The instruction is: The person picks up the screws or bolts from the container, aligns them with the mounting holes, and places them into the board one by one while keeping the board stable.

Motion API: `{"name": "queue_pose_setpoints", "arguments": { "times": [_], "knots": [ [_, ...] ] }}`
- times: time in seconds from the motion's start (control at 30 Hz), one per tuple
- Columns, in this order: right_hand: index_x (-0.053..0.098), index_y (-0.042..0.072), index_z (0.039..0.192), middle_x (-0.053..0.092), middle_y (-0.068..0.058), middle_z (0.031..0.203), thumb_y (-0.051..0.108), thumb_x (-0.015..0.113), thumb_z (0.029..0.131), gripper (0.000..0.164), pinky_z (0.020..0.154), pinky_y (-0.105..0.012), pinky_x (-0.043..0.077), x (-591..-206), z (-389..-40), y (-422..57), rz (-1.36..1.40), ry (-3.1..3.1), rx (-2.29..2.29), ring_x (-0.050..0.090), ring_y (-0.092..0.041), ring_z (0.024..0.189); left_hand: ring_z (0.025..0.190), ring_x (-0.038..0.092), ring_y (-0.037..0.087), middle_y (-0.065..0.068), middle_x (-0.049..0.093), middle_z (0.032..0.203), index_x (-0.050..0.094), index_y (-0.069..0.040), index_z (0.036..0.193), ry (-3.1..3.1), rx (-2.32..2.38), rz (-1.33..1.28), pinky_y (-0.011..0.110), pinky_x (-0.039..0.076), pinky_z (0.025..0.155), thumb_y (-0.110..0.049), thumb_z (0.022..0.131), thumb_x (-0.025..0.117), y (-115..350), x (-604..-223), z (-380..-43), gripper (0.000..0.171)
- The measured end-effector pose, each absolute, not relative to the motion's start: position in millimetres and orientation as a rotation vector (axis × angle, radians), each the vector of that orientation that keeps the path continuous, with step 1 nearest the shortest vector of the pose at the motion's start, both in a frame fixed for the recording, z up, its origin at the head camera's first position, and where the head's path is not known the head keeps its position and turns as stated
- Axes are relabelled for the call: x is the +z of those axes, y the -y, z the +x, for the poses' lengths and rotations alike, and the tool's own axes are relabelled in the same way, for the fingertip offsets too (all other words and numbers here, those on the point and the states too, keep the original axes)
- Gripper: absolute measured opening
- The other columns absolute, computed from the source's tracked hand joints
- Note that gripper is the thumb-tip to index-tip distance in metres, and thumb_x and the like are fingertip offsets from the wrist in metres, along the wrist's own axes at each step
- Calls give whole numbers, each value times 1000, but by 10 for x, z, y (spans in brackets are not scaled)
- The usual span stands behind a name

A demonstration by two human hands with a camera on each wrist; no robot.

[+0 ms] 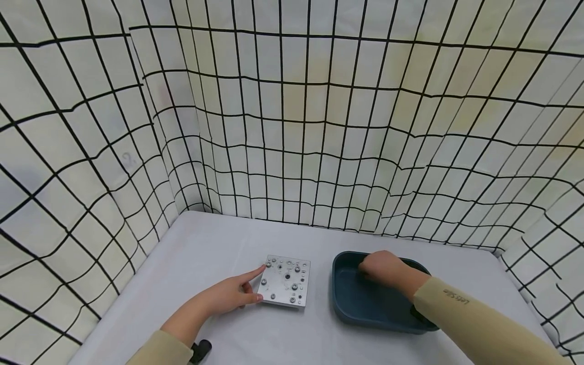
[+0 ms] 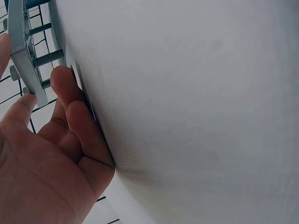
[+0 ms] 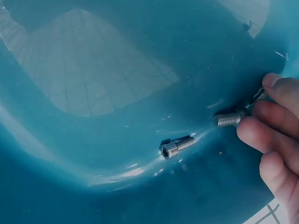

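My left hand (image 1: 232, 293) holds the left edge of a square metal plate (image 1: 285, 286), thumb and index finger on that edge, other fingers curled. Socket-head screws show on its top. In the left wrist view threaded screw ends (image 2: 48, 58) stick out below the plate. My right hand (image 1: 385, 266) reaches into a dark blue-green tray (image 1: 337, 299). The right wrist view shows its thumb and fingers pinching a small threaded screw (image 3: 259, 94), partly hidden. Another screw (image 3: 229, 119) lies against a fingertip. A third socket-head screw (image 3: 175, 147) lies apart on the tray's bottom.
The plate and tray stand side by side on a white-covered table (image 1: 219, 238). White walls with a black grid (image 1: 283, 121) enclose its back and sides. A black device (image 1: 201, 350) sits by the left wrist. The tray's raised rim surrounds the right hand.
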State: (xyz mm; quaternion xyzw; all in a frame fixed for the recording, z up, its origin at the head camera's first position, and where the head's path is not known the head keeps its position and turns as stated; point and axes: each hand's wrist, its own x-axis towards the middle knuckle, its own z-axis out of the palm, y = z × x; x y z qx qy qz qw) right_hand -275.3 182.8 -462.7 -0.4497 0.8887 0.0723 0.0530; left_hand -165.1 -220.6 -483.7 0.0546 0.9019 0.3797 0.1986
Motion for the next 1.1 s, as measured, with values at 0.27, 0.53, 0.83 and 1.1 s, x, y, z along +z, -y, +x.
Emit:
{"name": "queue_pose_setpoints", "arguments": {
  "times": [0.27, 0.53, 0.83, 1.1],
  "knots": [
    [70, 15, 85, 59, 6, 72, 12, 76, 87, 7, 59, -27, 47, -4625, -2755, -1830, -1409, -2701, 250, 51, -7, 62, 67, 53, 17, 0, 57, 90, 36, -30, 155, -2525, 1058, 140, 33, 41, 62, -45, 85, 76, 2193, -4820, -1651, 81],
    [68, 17, 85, 55, 10, 75, 10, 72, 89, 9, 61, -28, 45, -4568, -2735, -1851, -1233, -2690, 35, 47, -6, 63, 67, 54, 17, -1, 57, 90, 35, -31, 155, -2526, 1051, 144, 33, 41, 63, -45, 86, 75, 2187, -4823, -1648, 81],
    [66, 19, 90, 52, 15, 75, 13, 71, 90, 8, 62, -27, 42, -4403, -2725, -1893, -1159, -2718, -162, 47, -6, 65, 69, 56, 17, 0, 56, 90, 35, -31, 155, -2537, 1039, 122, 34, 41, 65, -44, 86, 75, 2184, -4807, -1644, 81],
    [69, 18, 103, 66, 14, 91, 16, 68, 93, 10, 69, -29, 49, -4262, -2690, -1909, -1106, -2675, -464, 57, -2, 77, 69, 56, 17, 0, 56, 89, 35, -28, 155, -2539, 1042, 150, 34, 41, 65, -44, 87, 74, 2184, -4814, -1640, 81]
  ]
}}
